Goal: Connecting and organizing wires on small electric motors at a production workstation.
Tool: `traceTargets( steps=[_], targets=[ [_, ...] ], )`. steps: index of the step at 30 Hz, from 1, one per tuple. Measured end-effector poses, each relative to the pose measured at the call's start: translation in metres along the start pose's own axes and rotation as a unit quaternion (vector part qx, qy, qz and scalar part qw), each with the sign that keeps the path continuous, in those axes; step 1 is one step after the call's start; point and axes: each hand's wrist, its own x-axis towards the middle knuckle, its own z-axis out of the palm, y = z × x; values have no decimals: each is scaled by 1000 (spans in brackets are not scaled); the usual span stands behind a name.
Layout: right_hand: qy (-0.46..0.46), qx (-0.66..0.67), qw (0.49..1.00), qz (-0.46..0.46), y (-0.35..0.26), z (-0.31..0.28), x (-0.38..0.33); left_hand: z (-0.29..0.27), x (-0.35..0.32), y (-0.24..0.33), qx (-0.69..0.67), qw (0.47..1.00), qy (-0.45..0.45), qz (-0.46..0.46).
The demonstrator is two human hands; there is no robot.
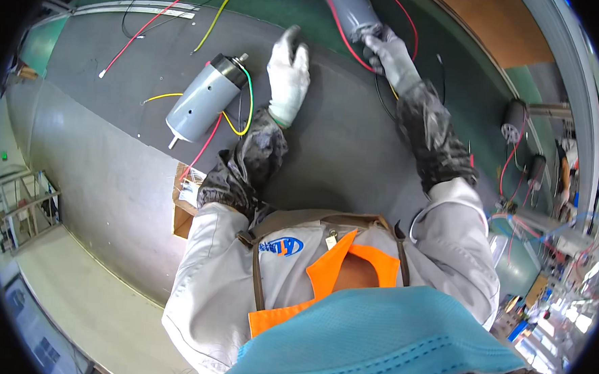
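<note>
My right hand (391,58), in a pale glove, is closed on the near end of a grey cylindrical electric motor (351,11) at the top of the view. Red wire runs along both sides of that motor. My left hand (290,77), also gloved, is held over the dark mat with its fingers apart and nothing in it. To its left lies a second grey motor (206,101) with a black end cap, a shaft at each end, and green, yellow and red wires. The fingers of my right hand are partly hidden behind the motor's end.
Loose red wire (143,35) and yellow wire (218,19) trail over the dark mat (342,142) onto the green belt beyond. A cardboard box (183,220) stands below the mat's near edge. More motors (513,122) sit at the far right, beside a metal frame (576,73).
</note>
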Motion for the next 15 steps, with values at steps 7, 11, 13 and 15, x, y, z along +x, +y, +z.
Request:
traceTargets(
  steps=[7,11,13,15],
  targets=[
    [21,-192,981,28,13,17,-216,-23,-80,57,-348,860,-112,-356],
    [30,-338,939,-61,68,25,-286,-84,-113,107,-245,782,-303,-486],
    [-42,-352,934,41,77,20,-313,-99,-106,121,-147,756,-385,-508],
    [-5,-409,908,-95,71,20,-326,-108,-94,130,16,724,-471,-503]
  ],
)
